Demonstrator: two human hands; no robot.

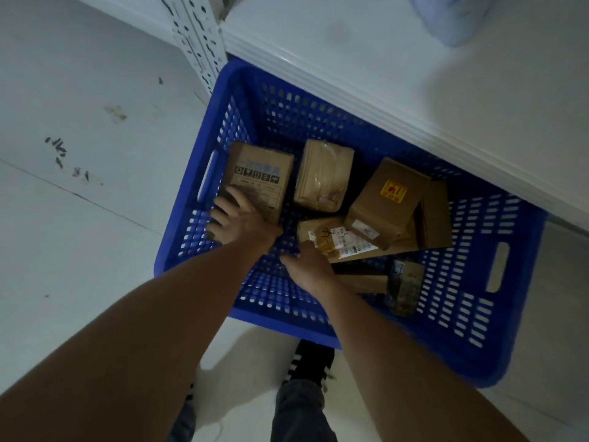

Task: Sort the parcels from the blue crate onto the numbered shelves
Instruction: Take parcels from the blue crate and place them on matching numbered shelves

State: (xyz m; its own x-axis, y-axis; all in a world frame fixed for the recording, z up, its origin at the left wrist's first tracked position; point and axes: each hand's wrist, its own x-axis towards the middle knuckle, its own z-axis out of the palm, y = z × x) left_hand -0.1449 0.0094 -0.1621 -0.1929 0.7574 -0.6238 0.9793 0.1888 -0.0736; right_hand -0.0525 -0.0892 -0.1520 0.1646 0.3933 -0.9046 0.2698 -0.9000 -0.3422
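Note:
A blue crate (191, 256) stands on the floor with several brown cardboard parcels inside. My left hand (237, 220) rests with spread fingers on the near corner of a printed box (259, 178) at the crate's left side. My right hand (307, 267) touches the near edge of a flat labelled parcel (339, 239) in the middle; whether it grips it is unclear. A taped parcel (323, 175) lies at the back. A box with a yellow sticker (387, 200) leans to the right. A small dark packet (404, 287) lies at the near right.
A white shelf board (366, 59) overhangs the crate's far side. Its perforated upright (197, 36) stands at the back left. A pale bag (452, 17) lies on the shelf. The white floor (79, 154) spreads to the left. My dark shoe (310, 362) is beside the crate's near edge.

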